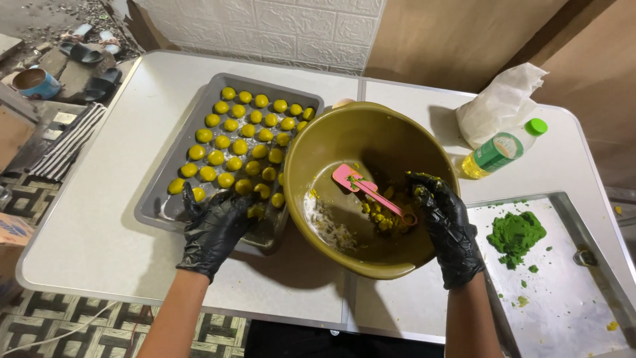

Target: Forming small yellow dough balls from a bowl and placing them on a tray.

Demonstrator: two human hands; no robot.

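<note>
Fingers: left hand (215, 232) in a black glove, fingers (233, 207) curled down over a yellow ball (256, 211) at the near edge of the tray, pinching or setting it, can't really tell which. Right hand (450, 225), gloved too, has its fingertips (421, 185) bent into the yellow dough, closed loosely on a bit of it.
Table (99, 225): white folding one, everything sits on it.
Steel tray (570, 298): far right, mostly bare metal with green crumbs.
Grey tray (173, 149): left of the bowl, touching it, packed with rows of little yellow balls (232, 132).
Bowl (331, 142): big olive-green one in the middle, tilted a bit toward me, whitish smears inside.
Bag (500, 103): white, crumpled, back right.
Bottle (503, 149): oil, green cap, lying on its side just in front of the bag.
Green dough (515, 233): clump on the steel tray, just right of the right hand.
Spatula (368, 189): pink, lying inside the bowl, handle end by the right fingertips.
Yellow dough (387, 219): small leftover lump at the bowl's bottom, under the spatula.
</note>
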